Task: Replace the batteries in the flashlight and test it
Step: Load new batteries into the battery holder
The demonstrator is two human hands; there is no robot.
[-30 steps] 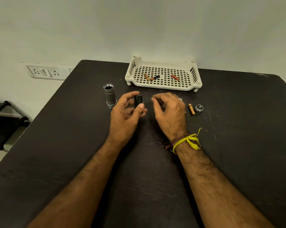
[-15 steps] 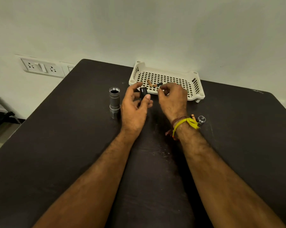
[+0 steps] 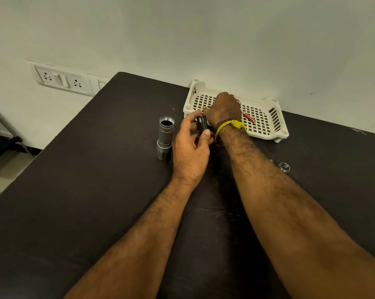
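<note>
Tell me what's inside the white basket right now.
In the white basket one reddish battery lies in plain view. The right hand reaches in and covers the left part, so anything beneath it is hidden.

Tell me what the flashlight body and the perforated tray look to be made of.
Flashlight body: probably metal, likely aluminium, matte grey; it shows cut threads at the open top and a dull sheen. Tray: moulded plastic, cream-white and smooth; it has a grid of square holes, rounded corners and small feet.
</note>
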